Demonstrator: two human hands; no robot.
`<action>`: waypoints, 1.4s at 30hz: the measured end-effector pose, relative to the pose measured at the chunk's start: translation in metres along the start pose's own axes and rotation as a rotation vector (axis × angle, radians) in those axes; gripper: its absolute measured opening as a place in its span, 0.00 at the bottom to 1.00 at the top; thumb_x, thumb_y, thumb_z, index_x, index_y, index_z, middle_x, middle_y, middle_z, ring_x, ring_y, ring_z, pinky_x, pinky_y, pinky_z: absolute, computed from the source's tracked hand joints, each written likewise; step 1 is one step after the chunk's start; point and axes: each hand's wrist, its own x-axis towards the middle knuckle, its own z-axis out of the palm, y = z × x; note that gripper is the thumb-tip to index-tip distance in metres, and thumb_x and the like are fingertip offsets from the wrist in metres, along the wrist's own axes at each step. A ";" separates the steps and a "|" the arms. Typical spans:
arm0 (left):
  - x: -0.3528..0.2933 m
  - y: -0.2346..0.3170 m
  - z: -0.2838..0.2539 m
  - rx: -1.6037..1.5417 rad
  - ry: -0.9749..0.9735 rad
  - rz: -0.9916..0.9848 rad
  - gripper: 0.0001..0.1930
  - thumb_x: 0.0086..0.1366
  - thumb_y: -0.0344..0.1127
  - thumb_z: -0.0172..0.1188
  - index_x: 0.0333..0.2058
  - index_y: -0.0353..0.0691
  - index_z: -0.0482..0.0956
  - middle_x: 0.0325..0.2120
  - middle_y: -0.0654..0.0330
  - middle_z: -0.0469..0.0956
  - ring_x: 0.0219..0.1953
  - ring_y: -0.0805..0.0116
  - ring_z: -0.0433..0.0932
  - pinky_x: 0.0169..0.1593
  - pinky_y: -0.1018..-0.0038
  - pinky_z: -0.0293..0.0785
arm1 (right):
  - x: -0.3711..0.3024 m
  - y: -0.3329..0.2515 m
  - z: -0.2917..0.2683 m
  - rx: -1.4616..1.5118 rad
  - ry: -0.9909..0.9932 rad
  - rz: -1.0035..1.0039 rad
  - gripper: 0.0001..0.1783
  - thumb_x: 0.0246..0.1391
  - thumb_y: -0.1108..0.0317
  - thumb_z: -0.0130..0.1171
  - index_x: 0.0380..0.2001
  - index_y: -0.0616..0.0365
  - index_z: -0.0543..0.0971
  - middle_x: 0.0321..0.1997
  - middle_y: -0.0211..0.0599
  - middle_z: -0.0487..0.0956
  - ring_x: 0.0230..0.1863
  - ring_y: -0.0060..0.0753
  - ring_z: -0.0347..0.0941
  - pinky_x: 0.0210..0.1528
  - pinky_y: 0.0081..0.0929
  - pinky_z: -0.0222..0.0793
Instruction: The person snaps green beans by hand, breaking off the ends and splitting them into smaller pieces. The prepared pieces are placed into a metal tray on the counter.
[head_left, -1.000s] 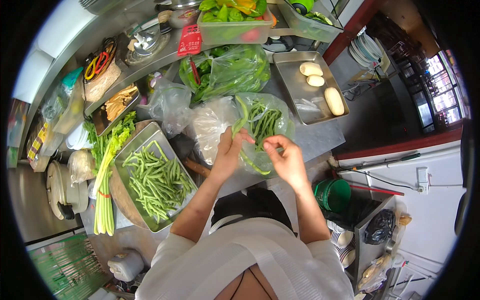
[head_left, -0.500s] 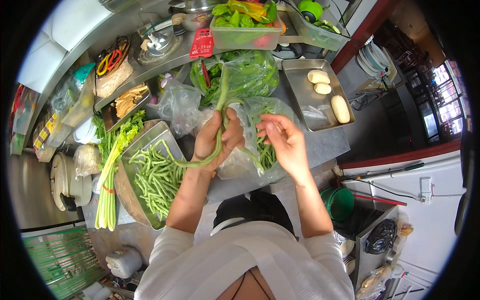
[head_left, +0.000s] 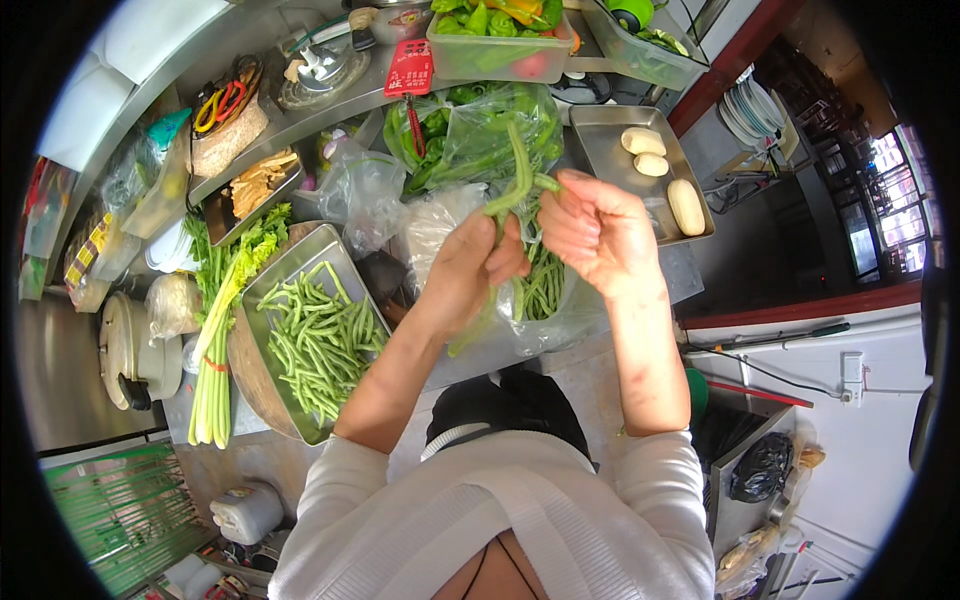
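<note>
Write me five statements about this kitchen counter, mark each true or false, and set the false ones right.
1. The left hand and the right hand both grip green bean. True.
2. The metal tray beside the celery holds a heap of beans. True.
3. The celery is tied with a blue band. False: the band is orange-red.
4. The shallow pan at the right holds three tomatoes. False: it holds three pale, oblong pieces.
5. A clear plastic bag of green peppers lies beyond the hands. True.
</note>
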 end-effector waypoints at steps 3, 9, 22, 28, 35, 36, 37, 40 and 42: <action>0.012 0.010 0.003 0.008 0.041 0.134 0.20 0.73 0.54 0.44 0.36 0.41 0.68 0.19 0.70 0.56 0.21 0.77 0.55 0.36 0.73 0.62 | -0.008 -0.005 0.010 0.151 -0.142 0.076 0.20 0.65 0.65 0.47 0.17 0.53 0.62 0.13 0.21 0.57 0.13 0.15 0.50 0.15 0.16 0.45; 0.037 0.044 -0.028 -0.486 0.256 0.495 0.14 0.74 0.47 0.46 0.35 0.42 0.67 0.18 0.71 0.56 0.20 0.79 0.55 0.33 0.77 0.61 | -0.026 -0.001 -0.020 -0.091 0.005 -0.318 0.16 0.65 0.66 0.49 0.21 0.57 0.67 0.15 0.24 0.61 0.16 0.16 0.54 0.17 0.15 0.51; 0.025 0.029 -0.034 -0.599 0.313 0.560 0.12 0.75 0.44 0.44 0.36 0.42 0.68 0.19 0.71 0.56 0.20 0.79 0.54 0.37 0.76 0.64 | -0.019 0.082 -0.033 -0.851 0.352 -0.249 0.18 0.66 0.59 0.52 0.28 0.60 0.78 0.20 0.24 0.72 0.23 0.15 0.64 0.27 0.18 0.61; -0.005 -0.010 0.012 -0.386 0.450 0.500 0.11 0.74 0.43 0.46 0.37 0.42 0.69 0.19 0.71 0.55 0.21 0.78 0.52 0.33 0.78 0.57 | 0.005 0.095 -0.060 -0.138 0.597 -0.425 0.18 0.64 0.63 0.54 0.17 0.52 0.72 0.16 0.19 0.65 0.20 0.16 0.57 0.27 0.19 0.56; -0.025 -0.005 0.003 -0.340 0.379 0.419 0.12 0.75 0.43 0.43 0.38 0.42 0.68 0.19 0.72 0.56 0.20 0.81 0.53 0.32 0.80 0.55 | -0.009 0.102 -0.061 -0.450 0.621 -0.286 0.18 0.66 0.53 0.51 0.36 0.59 0.77 0.25 0.28 0.74 0.26 0.22 0.71 0.40 0.24 0.71; -0.025 -0.004 -0.002 -0.389 0.359 0.377 0.12 0.75 0.43 0.43 0.38 0.42 0.68 0.19 0.72 0.56 0.20 0.81 0.53 0.32 0.80 0.56 | -0.018 0.100 -0.061 -0.462 0.400 -0.184 0.24 0.66 0.48 0.49 0.44 0.61 0.75 0.30 0.32 0.77 0.30 0.26 0.75 0.48 0.28 0.72; -0.024 -0.004 -0.003 -0.438 0.332 0.330 0.12 0.75 0.43 0.42 0.38 0.42 0.68 0.19 0.72 0.57 0.20 0.81 0.54 0.33 0.80 0.57 | -0.023 0.100 -0.055 -0.424 0.306 -0.071 0.24 0.67 0.48 0.48 0.43 0.61 0.75 0.29 0.32 0.76 0.29 0.25 0.74 0.44 0.26 0.72; -0.026 -0.010 -0.002 -0.534 0.288 0.193 0.12 0.76 0.42 0.42 0.39 0.41 0.68 0.19 0.72 0.58 0.20 0.82 0.55 0.33 0.81 0.59 | -0.035 0.104 -0.030 -0.232 0.082 0.250 0.25 0.67 0.46 0.45 0.40 0.60 0.75 0.26 0.29 0.74 0.24 0.22 0.70 0.32 0.20 0.69; -0.030 -0.015 -0.004 -0.626 0.255 0.110 0.12 0.75 0.42 0.43 0.38 0.41 0.69 0.19 0.72 0.58 0.20 0.82 0.56 0.34 0.81 0.60 | -0.044 0.106 -0.020 -0.011 0.025 0.432 0.25 0.68 0.46 0.44 0.37 0.59 0.75 0.23 0.26 0.71 0.19 0.18 0.65 0.23 0.15 0.62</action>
